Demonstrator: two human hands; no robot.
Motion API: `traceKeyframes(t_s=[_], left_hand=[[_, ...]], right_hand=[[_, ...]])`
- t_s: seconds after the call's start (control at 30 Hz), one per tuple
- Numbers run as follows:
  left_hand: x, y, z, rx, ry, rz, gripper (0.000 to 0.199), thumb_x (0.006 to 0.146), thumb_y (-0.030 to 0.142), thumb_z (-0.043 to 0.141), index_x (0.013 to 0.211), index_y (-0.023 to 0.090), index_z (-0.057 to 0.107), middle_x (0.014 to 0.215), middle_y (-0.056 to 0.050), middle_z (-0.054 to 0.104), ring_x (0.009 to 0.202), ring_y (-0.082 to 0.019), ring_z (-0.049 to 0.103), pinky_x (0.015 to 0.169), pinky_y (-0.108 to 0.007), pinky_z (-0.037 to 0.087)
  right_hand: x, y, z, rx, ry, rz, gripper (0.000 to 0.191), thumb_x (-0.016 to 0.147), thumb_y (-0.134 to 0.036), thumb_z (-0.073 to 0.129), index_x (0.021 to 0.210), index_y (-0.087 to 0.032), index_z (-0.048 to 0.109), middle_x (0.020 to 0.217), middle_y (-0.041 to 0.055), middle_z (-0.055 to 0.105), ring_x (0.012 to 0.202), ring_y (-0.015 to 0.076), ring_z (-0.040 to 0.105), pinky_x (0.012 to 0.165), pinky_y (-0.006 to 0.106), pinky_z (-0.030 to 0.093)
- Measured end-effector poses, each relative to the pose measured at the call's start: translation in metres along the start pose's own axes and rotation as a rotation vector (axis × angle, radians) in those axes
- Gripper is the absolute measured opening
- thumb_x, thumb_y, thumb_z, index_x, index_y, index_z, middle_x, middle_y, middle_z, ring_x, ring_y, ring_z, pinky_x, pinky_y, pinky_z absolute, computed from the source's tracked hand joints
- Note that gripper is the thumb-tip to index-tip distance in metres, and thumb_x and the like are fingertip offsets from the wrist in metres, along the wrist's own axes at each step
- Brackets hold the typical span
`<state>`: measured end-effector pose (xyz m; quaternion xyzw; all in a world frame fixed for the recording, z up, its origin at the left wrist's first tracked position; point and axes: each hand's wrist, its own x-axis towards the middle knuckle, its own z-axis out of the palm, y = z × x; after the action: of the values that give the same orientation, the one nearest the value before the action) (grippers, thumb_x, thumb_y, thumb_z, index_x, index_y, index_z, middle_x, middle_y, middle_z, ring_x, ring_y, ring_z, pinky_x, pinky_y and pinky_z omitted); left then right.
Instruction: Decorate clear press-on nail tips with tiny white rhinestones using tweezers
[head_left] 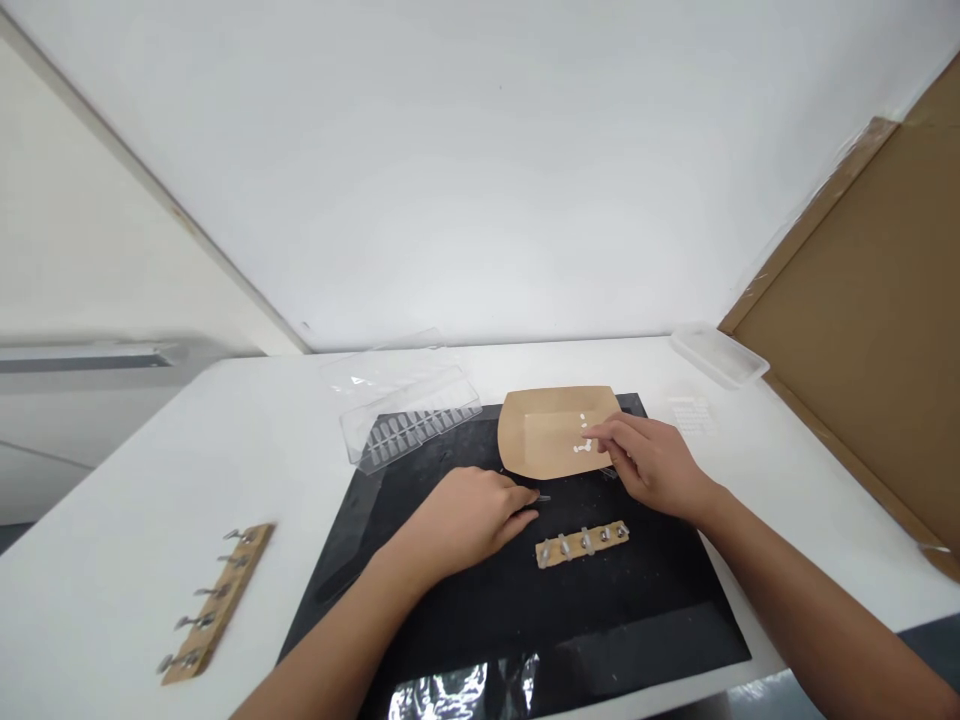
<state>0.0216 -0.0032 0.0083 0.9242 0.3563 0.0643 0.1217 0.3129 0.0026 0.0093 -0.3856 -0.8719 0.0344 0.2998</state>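
One metal tip [543, 497] — under left hand [461, 522], right hand [652, 465], kraft tray [536, 430]

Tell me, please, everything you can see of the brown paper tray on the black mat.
The brown paper tray is a shallow, boat-shaped dish of matte card with flared sides and a flat base. It sits open side up on the black mat, near the mat's far edge. A few small white pieces lie in it, and the fingertips of the right hand reach over its right side.
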Motion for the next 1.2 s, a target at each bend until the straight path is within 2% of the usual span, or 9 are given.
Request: traceKeyframes(t_s=[0.17,0.33,0.4,0.5,0.63,0.8,0.97,1.1,1.2], left_hand=[[0.006,0.01,0.009,0.105,-0.056,-0.066,0.037,0.108,0.034,0.049,0.087,0.019,0.076,0.082,-0.007,0.08,0.074,-0.024,0.077,0.065,-0.031,0.051],[0.003,0.013,0.005,0.11,-0.027,-0.031,0.034,0.107,0.028,0.048,0.085,0.017,0.07,0.076,-0.007,0.076,0.067,-0.023,0.073,0.062,-0.03,0.047],[0.001,0.014,-0.002,-0.036,0.031,-0.03,0.032,0.106,0.03,0.052,0.083,0.017,0.071,0.072,-0.005,0.074,0.063,-0.02,0.07,0.061,-0.029,0.046],[0.001,0.019,-0.013,-0.493,0.13,-0.154,0.033,0.104,0.04,0.057,0.085,0.018,0.074,0.057,0.0,0.067,0.05,-0.012,0.059,0.054,-0.023,0.042],[0.008,0.032,-0.014,-0.94,0.256,-0.302,0.036,0.099,0.048,0.062,0.091,0.016,0.075,0.044,0.005,0.057,0.04,-0.007,0.043,0.046,-0.019,0.031],[0.011,0.048,-0.008,-1.118,0.266,-0.298,0.036,0.095,0.049,0.068,0.086,0.015,0.074,0.042,0.006,0.055,0.039,-0.006,0.04,0.046,-0.018,0.028],[0.009,0.059,-0.01,-1.152,0.227,-0.307,0.037,0.092,0.05,0.071,0.084,0.014,0.074,0.041,0.005,0.054,0.038,-0.006,0.042,0.046,-0.019,0.03],[0.009,0.059,-0.01,-1.182,0.268,-0.305,0.043,0.091,0.056,0.071,0.081,0.015,0.072,0.041,0.005,0.053,0.037,-0.007,0.043,0.044,-0.019,0.031],[0.009,0.057,-0.009,-1.184,0.273,-0.301,0.043,0.091,0.056,0.071,0.08,0.015,0.072,0.041,0.005,0.053,0.037,-0.007,0.043,0.044,-0.019,0.031]], right_hand=[[0.0,-0.001,-0.001,0.002,0.014,-0.007,0.028,0.105,-0.014,0.048,0.126,-0.025,0.063,0.104,0.0033,0.074,0.086,0.0159,0.069,0.072,0.027,0.05],[-0.001,0.001,0.0,-0.014,0.046,-0.006,0.025,0.103,-0.015,0.053,0.123,-0.024,0.064,0.099,0.0026,0.074,0.081,0.0157,0.068,0.07,0.028,0.05],[-0.001,0.001,0.0,0.007,0.086,-0.017,0.025,0.102,-0.014,0.055,0.123,-0.024,0.065,0.094,0.0014,0.072,0.076,0.0147,0.066,0.069,0.028,0.05],[-0.001,-0.007,-0.002,0.086,0.178,-0.076,0.025,0.1,-0.014,0.062,0.123,-0.024,0.065,0.09,0.0002,0.071,0.071,0.0128,0.064,0.067,0.027,0.052],[0.0,-0.025,-0.003,0.041,0.289,-0.204,0.037,0.095,-0.022,0.077,0.13,-0.023,0.065,0.099,0.0037,0.074,0.082,0.0157,0.068,0.074,0.029,0.058],[-0.002,-0.041,0.003,-0.11,0.321,-0.266,0.032,0.095,-0.021,0.078,0.126,-0.019,0.069,0.095,0.0056,0.075,0.085,0.018,0.07,0.075,0.031,0.056],[-0.004,-0.045,-0.001,-0.114,0.246,-0.294,0.025,0.1,-0.015,0.068,0.124,-0.018,0.069,0.101,0.0073,0.076,0.09,0.021,0.071,0.076,0.034,0.053],[-0.007,-0.047,-0.004,-0.117,0.228,-0.253,0.036,0.101,-0.021,0.067,0.137,-0.029,0.066,0.103,0.0054,0.077,0.093,0.0223,0.072,0.08,0.036,0.054],[-0.008,-0.047,-0.003,-0.094,0.225,-0.226,0.035,0.104,-0.023,0.064,0.136,-0.034,0.067,0.096,0.0027,0.076,0.086,0.0197,0.071,0.076,0.034,0.053]])
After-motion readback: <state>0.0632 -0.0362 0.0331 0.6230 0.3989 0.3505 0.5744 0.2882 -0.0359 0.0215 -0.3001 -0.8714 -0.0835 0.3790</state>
